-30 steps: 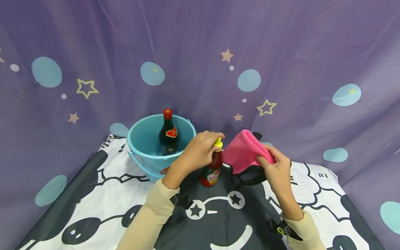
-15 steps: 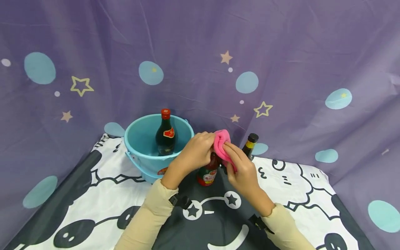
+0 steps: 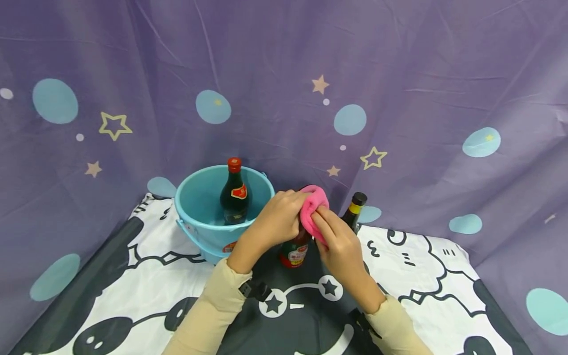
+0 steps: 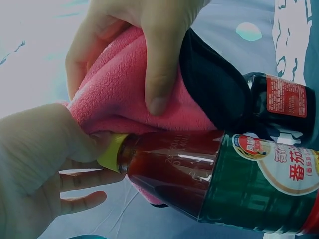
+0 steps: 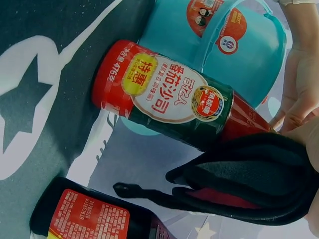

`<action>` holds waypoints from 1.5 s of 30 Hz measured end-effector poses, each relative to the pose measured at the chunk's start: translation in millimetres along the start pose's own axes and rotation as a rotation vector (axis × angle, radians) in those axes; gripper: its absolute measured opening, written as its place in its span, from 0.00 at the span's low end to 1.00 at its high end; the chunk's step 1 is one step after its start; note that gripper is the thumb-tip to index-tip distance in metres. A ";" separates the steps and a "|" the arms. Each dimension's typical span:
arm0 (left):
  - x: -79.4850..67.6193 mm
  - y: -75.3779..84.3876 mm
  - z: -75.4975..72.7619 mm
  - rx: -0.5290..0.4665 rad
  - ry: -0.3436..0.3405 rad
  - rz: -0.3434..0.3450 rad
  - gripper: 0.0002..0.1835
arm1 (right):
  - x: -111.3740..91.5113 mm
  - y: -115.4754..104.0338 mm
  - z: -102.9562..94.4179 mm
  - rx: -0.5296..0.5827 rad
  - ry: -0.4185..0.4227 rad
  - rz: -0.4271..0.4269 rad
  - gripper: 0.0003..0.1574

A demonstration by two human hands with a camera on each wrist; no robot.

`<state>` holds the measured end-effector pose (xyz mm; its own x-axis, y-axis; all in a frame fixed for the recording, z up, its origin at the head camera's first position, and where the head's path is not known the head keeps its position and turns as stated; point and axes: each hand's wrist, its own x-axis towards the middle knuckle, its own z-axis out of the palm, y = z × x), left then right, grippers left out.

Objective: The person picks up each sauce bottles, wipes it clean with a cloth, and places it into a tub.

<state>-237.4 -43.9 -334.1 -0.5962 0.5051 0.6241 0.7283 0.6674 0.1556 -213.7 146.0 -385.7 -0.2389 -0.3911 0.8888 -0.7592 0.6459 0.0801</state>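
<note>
A ketchup bottle [image 3: 293, 256] stands upright on the cloth-covered table, its yellow cap [image 4: 112, 152] held between the thumb and fingers of my left hand [image 3: 279, 217]. My right hand [image 3: 343, 249] grips a folded pink fleece cloth [image 3: 314, 209] with a black backing [image 5: 254, 174] and a black loop. In the left wrist view the cloth lies against the bottle's neck and cap, with my right thumb pressing on the pink side. Over the bottle's upper part, the cloth and my left hand cover most of it in the head view.
Left of the hands stands a light blue bucket [image 3: 213, 236] with a red-capped dark bottle [image 3: 235, 197] inside. Behind my right hand is another dark bottle [image 3: 355, 209], black-capped with a yellow neck band. A purple curtain [image 3: 284, 64] hangs behind the table.
My right hand has moved left with the pink cloth, bringing it from beside the ketchup bottle onto its neck and cap. The black-capped bottle is uncovered more. My left hand stays on the cap.
</note>
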 end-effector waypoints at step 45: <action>4.3 0.2 3.9 -0.045 -0.018 -0.051 0.20 | -9.2 5.6 -13.5 -0.162 -0.325 -0.308 0.16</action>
<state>-241.1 -39.5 -334.4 -0.6388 0.4806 0.6008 0.7106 0.6679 0.2213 -207.6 162.1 -387.4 -0.2142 -0.7487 0.6274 -0.7267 0.5513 0.4098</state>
